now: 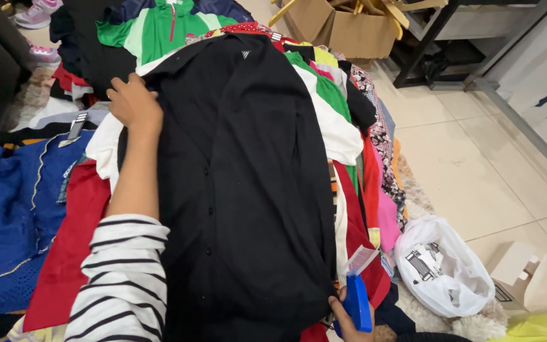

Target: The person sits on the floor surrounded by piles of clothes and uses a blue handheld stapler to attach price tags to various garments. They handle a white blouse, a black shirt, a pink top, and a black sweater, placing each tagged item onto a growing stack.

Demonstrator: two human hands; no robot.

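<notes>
A white plastic bag (441, 269) holding striped paper tags (422, 263) sits on the tiled floor (476, 164) beside the clothes pile's right edge. A brown cardboard box (343, 28) stands at the pile's far end, and a small white box (514, 272) lies near the bag.

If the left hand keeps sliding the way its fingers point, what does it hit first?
The left hand rests on the black shirt, fingers pointing up and away. Straight on, it would likely meet the black garment next, then the green jacket; depth is unclear.
</notes>
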